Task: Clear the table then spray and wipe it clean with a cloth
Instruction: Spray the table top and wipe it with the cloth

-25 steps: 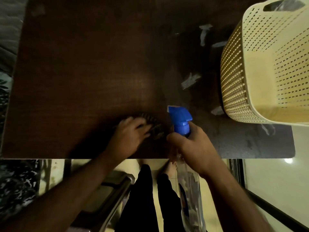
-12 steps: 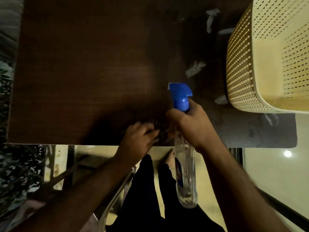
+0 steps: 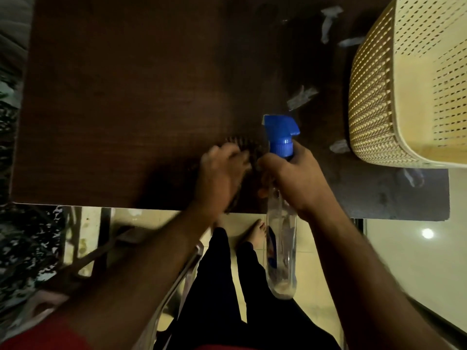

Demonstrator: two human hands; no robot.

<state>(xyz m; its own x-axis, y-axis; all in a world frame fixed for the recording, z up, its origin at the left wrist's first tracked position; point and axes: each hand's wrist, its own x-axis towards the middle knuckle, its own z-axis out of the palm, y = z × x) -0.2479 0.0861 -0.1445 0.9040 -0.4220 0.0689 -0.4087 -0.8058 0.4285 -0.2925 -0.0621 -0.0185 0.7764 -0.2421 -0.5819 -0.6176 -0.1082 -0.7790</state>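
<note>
Head view: one spray bottle (image 3: 281, 223) gripped at the neck by right hand (image 3: 295, 180); one dark cloth (image 3: 246, 152) under left hand (image 3: 222, 173), grip blurred, can't tell. One cream basket (image 3: 374, 102), five-ish paper scraps (image 3: 302, 97) on dark wood table (image 3: 113, 97). Tiled floor (image 3: 404, 248).

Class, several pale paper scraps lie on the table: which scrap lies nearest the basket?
The small scrap lying right beside the basket at its near corner; the other scraps lie clear of it.
</note>
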